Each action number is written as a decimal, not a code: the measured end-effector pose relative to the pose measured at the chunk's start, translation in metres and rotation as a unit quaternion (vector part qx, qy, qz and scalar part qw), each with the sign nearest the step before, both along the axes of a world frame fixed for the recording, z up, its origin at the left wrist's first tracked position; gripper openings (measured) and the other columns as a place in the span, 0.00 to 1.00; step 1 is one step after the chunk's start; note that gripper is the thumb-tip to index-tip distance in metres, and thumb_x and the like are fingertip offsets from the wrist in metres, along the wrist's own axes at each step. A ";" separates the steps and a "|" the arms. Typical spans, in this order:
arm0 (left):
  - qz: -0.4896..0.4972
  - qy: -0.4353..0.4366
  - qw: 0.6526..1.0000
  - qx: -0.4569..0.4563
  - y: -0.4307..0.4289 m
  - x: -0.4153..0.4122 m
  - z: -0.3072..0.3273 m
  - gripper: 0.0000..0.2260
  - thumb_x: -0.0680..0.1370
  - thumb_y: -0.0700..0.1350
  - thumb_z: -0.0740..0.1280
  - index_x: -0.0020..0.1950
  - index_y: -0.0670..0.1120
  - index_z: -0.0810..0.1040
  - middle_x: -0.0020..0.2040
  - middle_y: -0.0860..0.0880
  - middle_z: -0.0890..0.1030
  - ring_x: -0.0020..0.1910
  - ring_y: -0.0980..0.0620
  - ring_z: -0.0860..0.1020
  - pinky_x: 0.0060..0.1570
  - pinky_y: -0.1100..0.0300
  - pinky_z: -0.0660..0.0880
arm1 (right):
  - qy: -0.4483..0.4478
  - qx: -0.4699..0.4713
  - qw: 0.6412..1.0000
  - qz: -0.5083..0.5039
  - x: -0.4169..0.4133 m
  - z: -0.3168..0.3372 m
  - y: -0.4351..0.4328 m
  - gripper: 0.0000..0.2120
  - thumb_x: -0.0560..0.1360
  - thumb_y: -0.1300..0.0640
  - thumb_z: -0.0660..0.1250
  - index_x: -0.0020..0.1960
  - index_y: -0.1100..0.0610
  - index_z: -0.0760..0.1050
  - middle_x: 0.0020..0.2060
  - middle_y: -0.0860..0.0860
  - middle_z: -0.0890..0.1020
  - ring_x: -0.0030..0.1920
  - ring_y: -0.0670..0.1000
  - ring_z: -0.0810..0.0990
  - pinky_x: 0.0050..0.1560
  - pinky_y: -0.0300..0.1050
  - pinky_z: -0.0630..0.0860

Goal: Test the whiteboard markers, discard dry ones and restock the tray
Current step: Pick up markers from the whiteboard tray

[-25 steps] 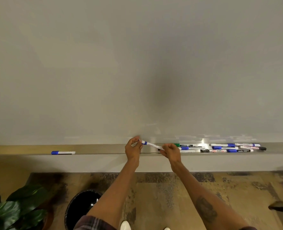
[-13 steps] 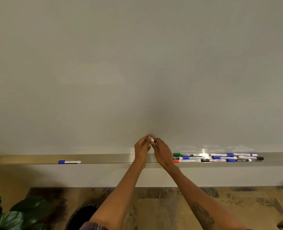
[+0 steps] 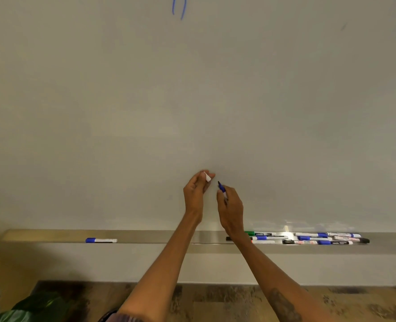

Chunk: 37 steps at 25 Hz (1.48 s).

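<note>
Marker (image 3: 222, 190) in right hand (image 3: 231, 210): gripped it low on the barrel with curled fingers and thumb, uncapped, dark tip above a blue collar, pointed up and leaning left. Held tip close to whiteboard (image 3: 122, 101); could not tell whether it touched. Pinched cap (image 3: 207, 177), white, between thumb and fingertips of left hand (image 3: 195, 191), remaining fingers curled in behind. Held cap just up and left of marker tip, near but apart from it. Had both hands raised in front of lower middle of whiteboard, well above tray (image 3: 157, 237), forearms crossing in front of it. Saw lone marker (image 3: 101, 240), blue-capped, lying lengthwise on left part of tray, well apart from everything else. Saw pile (image 3: 308, 238) of markers on right part of tray, starting just beside right wrist: green, blue, black and red ones, all lying lengthwise, several touching. Noted two blue strokes (image 3: 179, 8) at top edge of whiteboard. Saw patterned floor (image 3: 215, 303) below, dark leaves (image 3: 29, 307) at lower left.
</note>
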<state>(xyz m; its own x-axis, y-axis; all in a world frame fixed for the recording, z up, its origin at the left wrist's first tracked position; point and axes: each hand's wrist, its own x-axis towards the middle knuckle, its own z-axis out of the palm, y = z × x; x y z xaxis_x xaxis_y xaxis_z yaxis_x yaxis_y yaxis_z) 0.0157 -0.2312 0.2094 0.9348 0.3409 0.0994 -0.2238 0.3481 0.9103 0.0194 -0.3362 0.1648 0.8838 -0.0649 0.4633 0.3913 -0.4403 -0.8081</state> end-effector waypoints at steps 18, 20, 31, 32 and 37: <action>0.249 -0.269 0.898 0.242 0.067 0.020 0.239 0.12 0.80 0.48 0.68 0.60 0.43 0.82 0.53 0.48 0.85 0.52 0.51 0.83 0.52 0.56 0.80 | -0.104 0.405 0.876 0.240 0.018 0.283 0.018 0.16 0.80 0.66 0.58 0.63 0.57 0.77 0.56 0.56 0.83 0.61 0.54 0.79 0.60 0.53 0.74; 0.270 -0.307 0.875 0.260 0.073 0.022 0.259 0.12 0.81 0.47 0.66 0.60 0.41 0.81 0.55 0.47 0.84 0.56 0.52 0.81 0.58 0.54 0.78 | -0.124 0.407 0.867 0.259 0.016 0.297 0.022 0.15 0.80 0.65 0.61 0.64 0.55 0.75 0.58 0.56 0.82 0.61 0.54 0.79 0.62 0.54 0.74; 0.308 -0.361 0.798 0.372 0.109 0.060 0.336 0.24 0.83 0.55 0.56 0.74 0.41 0.70 0.75 0.48 0.67 0.78 0.43 0.60 0.76 0.50 0.61 | -0.185 0.335 0.898 0.218 0.020 0.348 0.045 0.18 0.81 0.49 0.56 0.60 0.59 0.76 0.47 0.56 0.83 0.46 0.50 0.78 0.45 0.47 0.77; 0.304 -0.370 0.792 0.378 0.111 0.064 0.339 0.24 0.84 0.55 0.55 0.75 0.42 0.69 0.75 0.46 0.68 0.78 0.43 0.60 0.77 0.50 0.60 | -0.194 0.329 0.900 0.210 0.022 0.353 0.046 0.17 0.81 0.50 0.56 0.59 0.60 0.77 0.44 0.55 0.81 0.43 0.50 0.77 0.44 0.46 0.77; 0.292 -0.361 0.802 0.375 0.109 0.085 0.344 0.22 0.84 0.53 0.55 0.75 0.44 0.69 0.77 0.44 0.65 0.79 0.43 0.58 0.77 0.56 0.60 | -0.242 0.305 0.907 0.161 0.032 0.375 0.053 0.10 0.80 0.60 0.62 0.57 0.60 0.79 0.44 0.56 0.82 0.42 0.52 0.80 0.42 0.46 0.79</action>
